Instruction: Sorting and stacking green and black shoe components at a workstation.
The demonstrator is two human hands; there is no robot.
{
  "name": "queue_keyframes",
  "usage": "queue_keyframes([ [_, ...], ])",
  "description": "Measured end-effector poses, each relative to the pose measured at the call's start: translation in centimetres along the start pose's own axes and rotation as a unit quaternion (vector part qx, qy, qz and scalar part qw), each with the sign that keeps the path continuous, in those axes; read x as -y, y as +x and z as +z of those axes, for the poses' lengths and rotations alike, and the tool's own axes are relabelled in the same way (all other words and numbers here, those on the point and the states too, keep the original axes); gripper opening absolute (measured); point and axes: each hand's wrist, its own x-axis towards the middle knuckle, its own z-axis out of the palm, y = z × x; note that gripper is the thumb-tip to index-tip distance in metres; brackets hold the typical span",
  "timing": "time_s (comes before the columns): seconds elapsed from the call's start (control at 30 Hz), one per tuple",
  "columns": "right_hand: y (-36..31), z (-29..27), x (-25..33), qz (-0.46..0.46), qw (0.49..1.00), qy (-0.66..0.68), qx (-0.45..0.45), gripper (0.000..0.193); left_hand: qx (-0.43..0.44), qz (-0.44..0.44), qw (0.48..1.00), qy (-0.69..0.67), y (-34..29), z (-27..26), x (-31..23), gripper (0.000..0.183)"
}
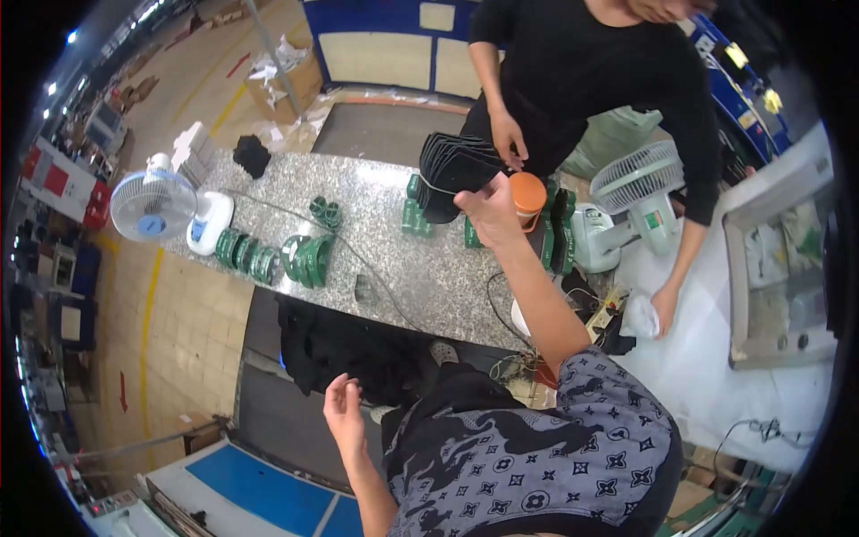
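My right hand [490,213] reaches out over the speckled table [376,286] and grips a fanned stack of flat black pieces [452,170]; what they are made into I cannot make out. Beside that hand stands an orange tub [528,194]. Green bundles [417,217] sit on the table just left of and below the stack. My left hand [344,412] is held low in front of the table, away from everything, with its fingers loosely curled and apart and nothing in them. Black cloth [349,349] lies beyond it, below the table edge.
A person in black [608,72] stands across the table, one hand on a white plastic bag [640,318]. Fans stand at the left end [154,204] and at the right [637,179]. More green bundles [306,259] line the near left edge. A cable [358,255] crosses the tabletop.
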Motion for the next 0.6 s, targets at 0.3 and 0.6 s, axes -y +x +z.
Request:
queue_keyframes([
  [0.3,0.4,-1.1,-2.2,-0.525,0.716,-0.437,0.147,0.049,-0.006,0.009,0.993,0.117,-3.1,2.7,0.8,0.032],
  [0.6,-0.6,-3.4,-5.9,-0.54,0.675,-0.489,0.117,0.064,-0.088,0.001,0.989,0.123,-4.5,2.0,-0.5,0.031],
])
